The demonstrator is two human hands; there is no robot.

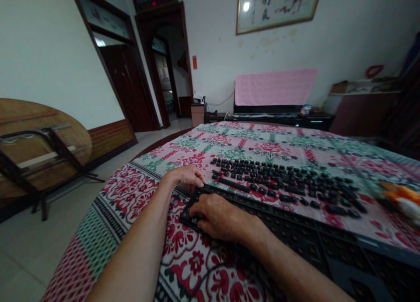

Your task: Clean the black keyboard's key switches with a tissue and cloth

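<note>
A black keyboard (295,230) with its keycaps off lies across the patterned cloth, its rows of key sockets bare. At the far left corner, my left hand (187,176) has its fingers closed on the keyboard's edge. My right hand (219,214) rests over the left end of the keyboard, fingers curled down onto the sockets. Whatever its fingertips pinch is hidden beneath them. Loose black keycaps (285,176) are spread in rows just behind the keyboard. Among them, the long space bar (234,184) lies nearest the hands.
A floral cloth (197,262) covers the round table. On the right sits a blurred orange and white object (402,199). A low black cabinet (315,121) and a pink cloth (274,87) stand by the wall. A folded round table (42,140) leans at left.
</note>
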